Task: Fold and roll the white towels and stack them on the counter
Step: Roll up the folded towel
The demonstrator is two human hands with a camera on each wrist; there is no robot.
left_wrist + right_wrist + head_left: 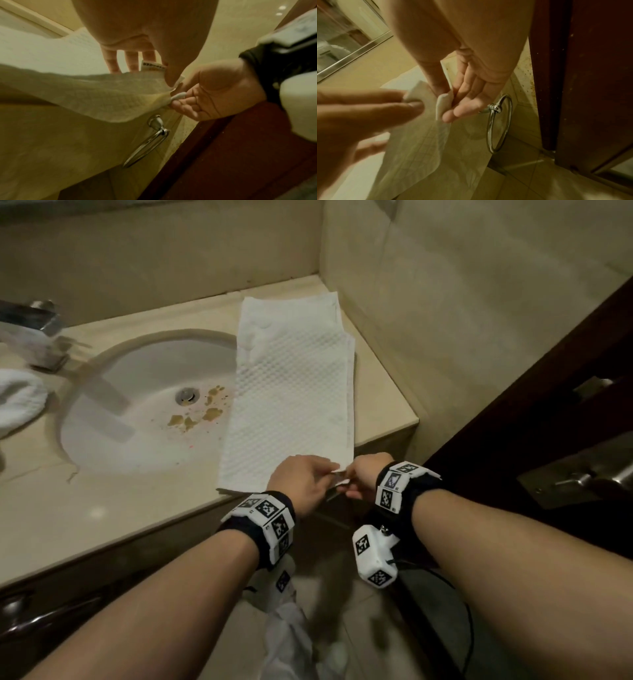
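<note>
A white waffle-weave towel, folded into a long strip, lies on the beige counter to the right of the sink, and its near end reaches the counter's front edge. Both hands meet at its near right corner. My left hand pinches the edge beside a small sewn label. My right hand pinches the corner tip between thumb and fingers. The towel end is lifted slightly off the edge. Another white towel, bundled, sits at the far left of the counter.
The sink basin has brown stains near the drain, with a chrome faucet behind it. A chrome towel ring hangs below the counter front. A dark wooden door stands close on the right. White cloth lies on the floor.
</note>
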